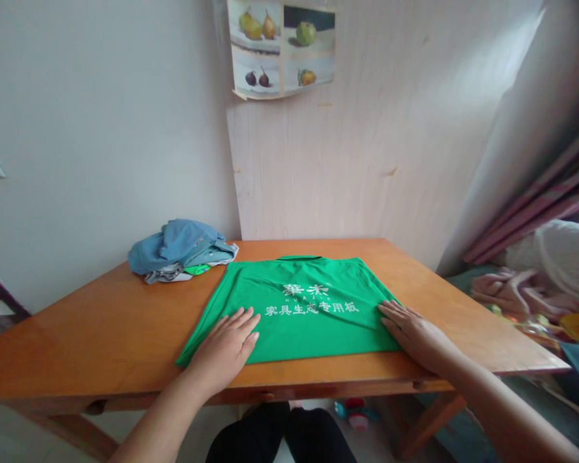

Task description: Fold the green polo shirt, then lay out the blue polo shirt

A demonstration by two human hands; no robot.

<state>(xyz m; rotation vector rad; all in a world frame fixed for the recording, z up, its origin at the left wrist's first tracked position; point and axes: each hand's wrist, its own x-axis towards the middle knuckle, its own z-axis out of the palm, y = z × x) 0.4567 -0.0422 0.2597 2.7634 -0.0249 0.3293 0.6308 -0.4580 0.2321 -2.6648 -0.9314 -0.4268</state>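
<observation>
A green shirt [299, 308] with white printed lettering lies flat and partly folded on the wooden table [101, 334]. My left hand [229, 344] rests palm down on the shirt's near left part, fingers stretched out. On the shirt's right edge lies my right hand [410, 331], also flat with fingers extended. Neither hand grips the cloth.
A pile of blue and grey clothes [181, 251] sits at the table's back left by the wall. A fruit poster [282, 48] hangs above. To the right is a bed with heaped bedding [535, 289]. My dark-trousered legs [280, 437] show below the table's front edge.
</observation>
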